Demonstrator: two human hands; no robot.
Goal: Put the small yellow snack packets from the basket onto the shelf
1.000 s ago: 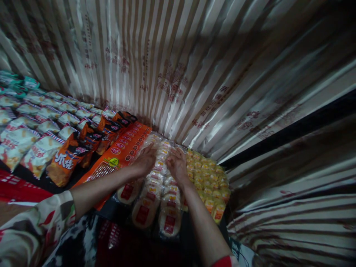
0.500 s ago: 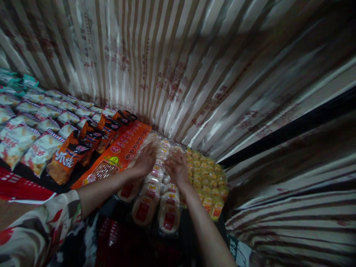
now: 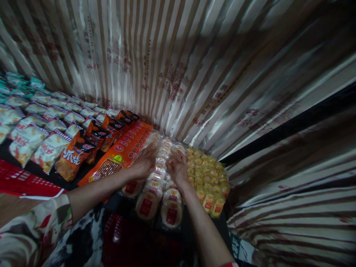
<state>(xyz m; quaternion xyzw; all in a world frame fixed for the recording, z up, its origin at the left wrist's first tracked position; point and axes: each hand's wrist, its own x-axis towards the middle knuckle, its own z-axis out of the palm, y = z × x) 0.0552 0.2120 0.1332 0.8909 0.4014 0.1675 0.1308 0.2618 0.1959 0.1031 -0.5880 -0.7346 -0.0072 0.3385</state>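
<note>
Round cakes in clear wrappers with red labels (image 3: 152,193) lie in overlapping rows on the dark stall surface, running from the near edge back toward the striped curtain (image 3: 178,66), and both of your hands rest on them about midway along. Your left hand (image 3: 144,163) lies palm down on the left rows, fingers extended and held close together, pointing toward the curtain; its outer edge sits just beside the long orange packs (image 3: 122,154) that run alongside the cakes. Your right hand (image 3: 178,168) lies palm down on the right rows, fingers lightly spread and a little curled over the wrappers. Neither hand visibly pinches or lifts a pack; whether the fingertips press in hard, you cannot tell in this dim light. The two hands sit near each other, with one row of cakes showing between them.

Just right of your right hand, touching the cake rows, lie the small yellow packs (image 3: 208,178), stacked in tight lines out to the corner. Left of the long orange packs stand the darker orange snack bags (image 3: 73,157), and beyond those the white bags with red print (image 3: 36,142) spread toward the far left. Your patterned sleeve (image 3: 30,233) shows at the lower left.
</note>
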